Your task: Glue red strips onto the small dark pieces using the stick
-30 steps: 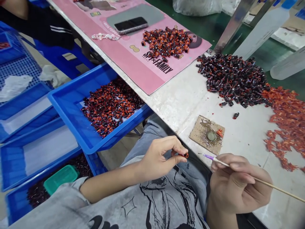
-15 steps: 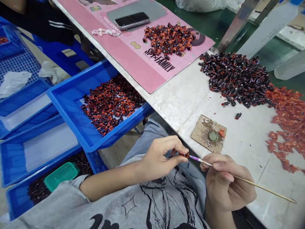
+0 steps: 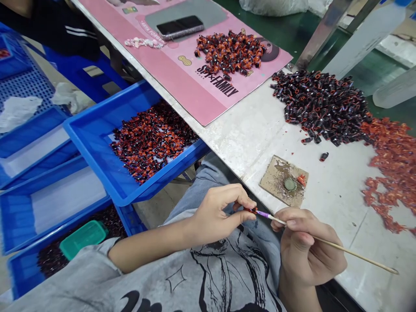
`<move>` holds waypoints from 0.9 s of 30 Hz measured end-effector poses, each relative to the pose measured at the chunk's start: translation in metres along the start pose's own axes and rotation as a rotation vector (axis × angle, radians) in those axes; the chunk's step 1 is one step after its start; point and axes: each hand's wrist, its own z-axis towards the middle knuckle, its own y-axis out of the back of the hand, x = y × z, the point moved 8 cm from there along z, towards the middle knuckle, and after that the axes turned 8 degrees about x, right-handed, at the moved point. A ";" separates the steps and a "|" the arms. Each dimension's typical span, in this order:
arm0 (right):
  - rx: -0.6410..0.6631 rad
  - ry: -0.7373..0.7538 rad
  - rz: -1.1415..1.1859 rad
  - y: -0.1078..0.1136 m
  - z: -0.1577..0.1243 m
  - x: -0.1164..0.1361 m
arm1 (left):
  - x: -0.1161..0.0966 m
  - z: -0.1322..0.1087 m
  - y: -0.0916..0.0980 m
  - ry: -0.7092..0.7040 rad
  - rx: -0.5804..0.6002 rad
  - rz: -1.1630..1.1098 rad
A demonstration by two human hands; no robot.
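Between thumb and fingertips, my left hand (image 3: 224,212) pinches a small black-and-orange part (image 3: 251,210) above my lap. My right hand (image 3: 308,242) grips a thin wooden stick (image 3: 351,252) whose purple tip touches or nearly touches that part. Close by on the table lies a square brown board (image 3: 276,182) with a round cap (image 3: 290,184) and an orange piece (image 3: 301,179) on it. Farther back are a pile of black parts (image 3: 321,106) and, to its right, a pile of orange pieces (image 3: 394,160).
A pink mat (image 3: 195,95) carries a phone (image 3: 180,27), a bead strap (image 3: 144,43) and a heap of black-and-orange parts (image 3: 230,53). Blue trays (image 3: 94,173) stand left, one with a green container (image 3: 83,239). Bottles (image 3: 367,39) are at back right. Another person's dark sleeve (image 3: 48,26) shows upper left.
My right hand and the stick have shifted slightly left, with the purple tip nearer the part. My left hand is almost unmoved.
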 end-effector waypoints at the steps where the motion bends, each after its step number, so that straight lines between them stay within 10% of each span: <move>1: 0.016 0.002 0.018 -0.001 0.000 0.000 | 0.000 0.000 0.000 0.000 0.000 0.002; 27: -0.030 0.087 -0.148 0.001 0.000 0.008 | -0.006 0.002 -0.004 -0.029 0.033 0.046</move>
